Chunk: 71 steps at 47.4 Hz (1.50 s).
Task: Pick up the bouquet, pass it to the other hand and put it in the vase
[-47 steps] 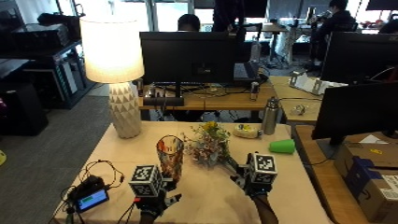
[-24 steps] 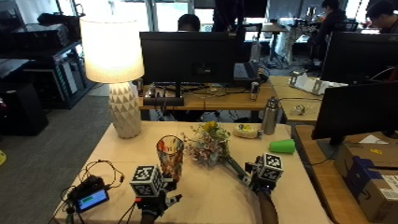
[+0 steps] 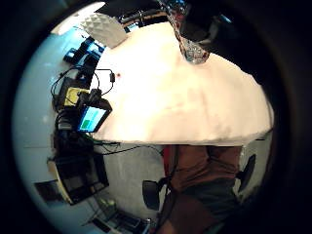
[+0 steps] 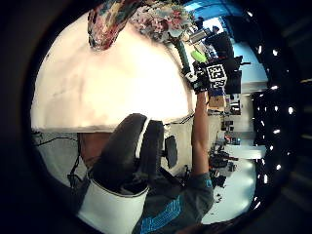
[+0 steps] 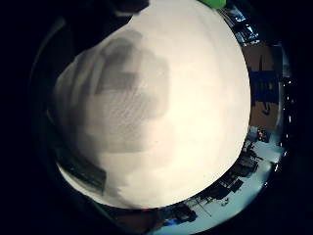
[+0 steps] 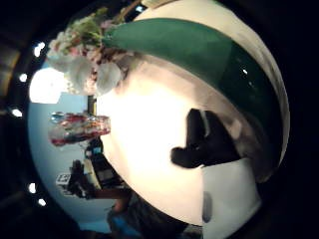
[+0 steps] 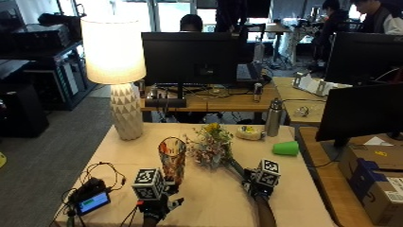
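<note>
Gripping one bouquet (image 7: 211,144), right hand (image 7: 259,182); left hand (image 7: 157,204) relaxed beside one vase (image 7: 172,158).

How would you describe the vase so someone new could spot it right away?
Start at the lit lamp at the table's far left corner, then look toward the near middle. The vase stands upright there, left of the bouquet. It is the only tall glass piece with mottled reddish colours.

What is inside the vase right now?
Nothing shows inside the glass vase. The bouquet is still outside it, beside it over the table, with its stem in the right hand. The very bottom of the vase is hidden behind the left hand.
</note>
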{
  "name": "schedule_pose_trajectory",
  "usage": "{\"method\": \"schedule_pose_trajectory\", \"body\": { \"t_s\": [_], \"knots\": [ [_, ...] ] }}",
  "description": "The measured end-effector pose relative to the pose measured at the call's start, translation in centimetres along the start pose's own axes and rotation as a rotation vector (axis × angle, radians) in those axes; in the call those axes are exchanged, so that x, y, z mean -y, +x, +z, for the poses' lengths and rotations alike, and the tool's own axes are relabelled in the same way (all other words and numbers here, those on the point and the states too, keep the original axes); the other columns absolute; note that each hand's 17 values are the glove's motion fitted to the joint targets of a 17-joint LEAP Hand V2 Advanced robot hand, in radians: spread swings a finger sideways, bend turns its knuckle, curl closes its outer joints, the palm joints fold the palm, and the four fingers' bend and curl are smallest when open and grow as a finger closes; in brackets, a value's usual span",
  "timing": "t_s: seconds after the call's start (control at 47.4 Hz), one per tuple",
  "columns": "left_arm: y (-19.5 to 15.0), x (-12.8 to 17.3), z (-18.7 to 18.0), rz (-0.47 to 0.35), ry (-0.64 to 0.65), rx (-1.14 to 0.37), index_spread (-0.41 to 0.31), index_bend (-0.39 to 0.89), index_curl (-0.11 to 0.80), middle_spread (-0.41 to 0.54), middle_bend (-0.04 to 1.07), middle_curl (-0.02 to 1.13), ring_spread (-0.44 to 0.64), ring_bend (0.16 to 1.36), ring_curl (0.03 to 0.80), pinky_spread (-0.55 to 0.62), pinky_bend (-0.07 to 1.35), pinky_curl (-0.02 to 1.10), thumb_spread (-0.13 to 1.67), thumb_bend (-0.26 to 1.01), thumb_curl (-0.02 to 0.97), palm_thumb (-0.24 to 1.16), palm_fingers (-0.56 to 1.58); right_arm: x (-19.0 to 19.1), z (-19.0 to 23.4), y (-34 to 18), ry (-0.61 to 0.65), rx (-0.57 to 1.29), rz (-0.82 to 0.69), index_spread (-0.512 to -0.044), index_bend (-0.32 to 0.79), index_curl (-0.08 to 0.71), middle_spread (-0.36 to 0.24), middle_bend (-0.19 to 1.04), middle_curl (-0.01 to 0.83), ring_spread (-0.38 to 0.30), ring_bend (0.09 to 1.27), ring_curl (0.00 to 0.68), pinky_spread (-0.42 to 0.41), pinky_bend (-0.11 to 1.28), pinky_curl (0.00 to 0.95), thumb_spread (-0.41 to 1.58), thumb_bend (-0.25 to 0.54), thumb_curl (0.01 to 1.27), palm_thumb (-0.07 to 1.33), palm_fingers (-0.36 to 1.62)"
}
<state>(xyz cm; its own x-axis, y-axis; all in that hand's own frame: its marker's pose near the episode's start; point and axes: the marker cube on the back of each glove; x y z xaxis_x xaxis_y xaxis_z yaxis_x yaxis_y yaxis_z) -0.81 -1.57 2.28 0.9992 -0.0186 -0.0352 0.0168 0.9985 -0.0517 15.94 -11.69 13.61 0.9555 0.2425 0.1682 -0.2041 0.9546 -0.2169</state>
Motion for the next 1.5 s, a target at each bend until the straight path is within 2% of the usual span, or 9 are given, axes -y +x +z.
{"method": "schedule_pose_trajectory", "body": {
  "t_s": [0.148,0.19,0.401,0.486,0.633,0.676,0.823,0.992,1.499],
  "knots": [
    [0.0,-0.2,0.1,0.006,-0.012,-0.011,-0.06,0.11,0.205,0.052,0.21,0.37,0.26,0.61,0.294,0.38,0.54,0.35,1.01,-0.03,0.285,0.16,0.21,1.8,1.9,0.8,0.067,-0.019,0.06,-0.274,0.13,0.118,0.046,0.29,0.325,0.208,0.4,0.279,0.323,0.67,0.341,1.11,0.086,0.36,0.73,0.23],
    [0.0,-0.1,0.2,0.008,-0.012,-0.013,-0.059,0.11,0.206,0.052,0.21,0.37,0.26,0.61,0.294,0.38,0.54,0.35,1.01,-0.03,0.285,0.16,0.21,1.9,2.0,0.8,0.088,-0.023,0.075,-0.276,0.21,0.155,0.025,0.3,0.329,0.184,0.41,0.284,0.319,0.63,0.328,1.11,0.092,0.37,0.77,0.38],
    [0.3,0.1,0.5,0.016,-0.013,-0.03,-0.059,0.11,0.203,0.052,0.21,0.37,0.26,0.61,0.295,0.38,0.55,0.35,1.0,-0.03,0.286,0.16,0.21,1.4,1.5,0.6,0.181,-0.104,0.095,-0.281,0.32,0.284,-0.074,0.33,0.369,-0.009,0.45,0.323,0.266,0.39,0.284,1.08,0.084,0.42,0.87,0.82],
    [0.1,0.1,0.6,0.011,-0.025,-0.025,-0.059,0.11,0.202,0.052,0.22,0.37,0.26,0.62,0.295,0.38,0.55,0.35,1.0,-0.03,0.287,0.16,0.21,1.8,1.2,0.4,0.268,-0.183,0.108,-0.28,0.26,0.292,-0.113,0.35,0.387,-0.1,0.5,0.343,0.143,0.38,0.287,1.02,0.054,0.45,0.88,1.04],
    [-0.2,0.2,0.5,-0.005,-0.017,-0.024,-0.059,0.11,0.201,0.052,0.22,0.37,0.26,0.62,0.296,0.38,0.55,0.35,1.0,-0.03,0.288,0.15,0.21,2.1,1.1,0.2,0.332,-0.227,0.107,-0.277,0.15,0.321,-0.152,0.35,0.421,-0.19,0.58,0.416,-0.107,0.58,0.38,0.86,0.002,0.5,0.91,1.25],
    [-0.1,0.2,0.3,-0.004,-0.009,-0.03,-0.059,0.11,0.201,0.052,0.22,0.37,0.26,0.62,0.296,0.38,0.55,0.35,1.0,-0.03,0.289,0.15,0.21,1.9,1.0,0.0,0.336,-0.225,0.108,-0.281,0.13,0.319,-0.164,0.41,0.449,-0.2,0.63,0.442,-0.159,0.61,0.4,0.8,-0.01,0.52,0.92,1.35],
    [-0.5,1.0,0.7,0.003,-0.004,-0.039,-0.059,0.11,0.201,0.052,0.21,0.37,0.25,0.61,0.296,0.38,0.55,0.35,1.0,-0.03,0.289,0.14,0.21,2.3,0.8,-0.2,0.359,-0.181,0.092,-0.276,0.15,0.339,-0.184,0.53,0.505,-0.21,0.78,0.496,-0.247,0.64,0.429,0.7,-0.026,0.57,0.92,1.42],
    [0.4,1.1,-0.8,0.007,0.013,-0.05,-0.059,0.11,0.2,0.052,0.21,0.37,0.25,0.61,0.296,0.38,0.56,0.35,1.0,-0.03,0.289,0.14,0.21,1.8,-0.8,-0.5,0.384,-0.104,0.101,-0.275,0.15,0.357,-0.186,0.61,0.544,-0.204,0.92,0.54,-0.277,0.69,0.457,0.67,-0.025,0.61,0.92,1.41],
    [5.1,3.6,-10.5,0.147,0.266,-0.395,-0.072,0.13,0.217,0.045,0.2,0.37,0.2,0.62,0.296,0.35,0.53,0.34,1.01,-0.02,0.296,0.17,0.29,-2.5,-12.8,-6.9,0.601,0.5,-0.077,-0.267,0.18,0.443,-0.183,0.7,0.579,-0.193,1.0,0.557,-0.277,0.78,0.502,0.65,-0.027,0.68,0.92,1.35]
  ]
}}
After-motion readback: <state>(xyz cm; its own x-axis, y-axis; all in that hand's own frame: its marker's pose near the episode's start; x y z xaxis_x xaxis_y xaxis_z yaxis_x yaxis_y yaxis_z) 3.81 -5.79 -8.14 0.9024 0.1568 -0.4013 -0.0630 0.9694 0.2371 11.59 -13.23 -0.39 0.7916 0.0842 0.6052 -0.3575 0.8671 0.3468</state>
